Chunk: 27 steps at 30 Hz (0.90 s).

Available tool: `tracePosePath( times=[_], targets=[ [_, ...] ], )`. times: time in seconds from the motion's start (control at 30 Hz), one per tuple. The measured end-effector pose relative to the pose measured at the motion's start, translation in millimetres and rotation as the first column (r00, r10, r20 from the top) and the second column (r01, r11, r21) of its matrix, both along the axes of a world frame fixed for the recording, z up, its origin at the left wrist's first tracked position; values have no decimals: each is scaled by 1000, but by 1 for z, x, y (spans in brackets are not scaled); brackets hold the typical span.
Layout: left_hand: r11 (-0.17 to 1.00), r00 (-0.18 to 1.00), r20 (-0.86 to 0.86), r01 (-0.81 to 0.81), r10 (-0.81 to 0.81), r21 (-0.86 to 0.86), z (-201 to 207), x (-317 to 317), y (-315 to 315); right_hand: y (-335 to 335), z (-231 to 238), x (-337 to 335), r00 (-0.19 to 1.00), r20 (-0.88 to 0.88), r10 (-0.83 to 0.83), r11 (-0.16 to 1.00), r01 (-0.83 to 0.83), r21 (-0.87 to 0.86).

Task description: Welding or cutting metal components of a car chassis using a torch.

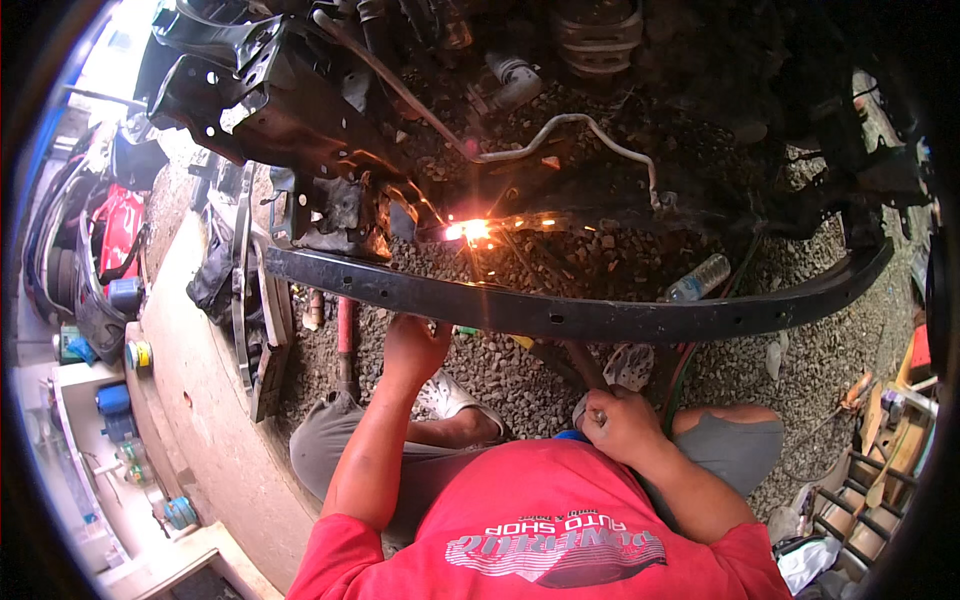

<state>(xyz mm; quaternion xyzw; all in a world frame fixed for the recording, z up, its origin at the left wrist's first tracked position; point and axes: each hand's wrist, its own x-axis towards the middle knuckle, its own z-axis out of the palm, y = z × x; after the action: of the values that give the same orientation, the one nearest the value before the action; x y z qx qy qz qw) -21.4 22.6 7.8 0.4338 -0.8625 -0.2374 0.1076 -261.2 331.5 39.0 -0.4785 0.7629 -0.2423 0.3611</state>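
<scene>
The person squats on loose grey gravel (800, 330) under the front of a stripped vehicle, facing a long curved black steel crossmember (600, 318) that spans the view from left to right.

At the left, the crossmember meets a black pressed-steel frame bracket (335, 215). Just to the right of that joint, bright orange sparks and glowing metal (470, 232) mark the hot spot, which sits above and behind the crossmember's top edge.

The left hand (415, 345) reaches up to the lower edge of the crossmember, with the fingers curled against or behind it; whether they grip or merely brace cannot be told. Judged from this, the hand steadies the work and should stay well clear of the glow.

The right hand (622, 425) is closed in a fist around the dark slim handle of a torch-like tool (583, 365), which angles up toward the crossmember; its tip is hidden behind the steel.

Recommended practice for the step in hand:
- Hold the tool at a constant angle and move it slowly along the joint.
- Keep the pale flexible hose (560, 125) hanging above the hot spot out of the spark path.
- Keep the clear plastic bottle (700, 278) lying on the gravel at the right away from falling sparks.
- Both hands are bare; sparks dropping toward forearms and knees are the chief hazard.
</scene>
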Motion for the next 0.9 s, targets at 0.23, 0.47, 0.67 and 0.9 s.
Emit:
tracePosePath(
  times=[0.23,0.47,0.67,0.9],
  targets=[
    [1000,1000,20,-2,2,5,-1,2,-1,1,-2,0,1000,-2,4,998,-4,56],
    [999,1000,-17,-11,10,-31,6,-3,1,-1,0,-1,1000,17,12,997,-13,82],
    [999,998,42,-39,38,34,14,-7,2,-2,3,-3,999,23,26,996,-28,82],
    [999,999,3,-32,32,-12,3,-3,0,-3,3,-2,1000,10,19,998,-20,66]
  ],
)
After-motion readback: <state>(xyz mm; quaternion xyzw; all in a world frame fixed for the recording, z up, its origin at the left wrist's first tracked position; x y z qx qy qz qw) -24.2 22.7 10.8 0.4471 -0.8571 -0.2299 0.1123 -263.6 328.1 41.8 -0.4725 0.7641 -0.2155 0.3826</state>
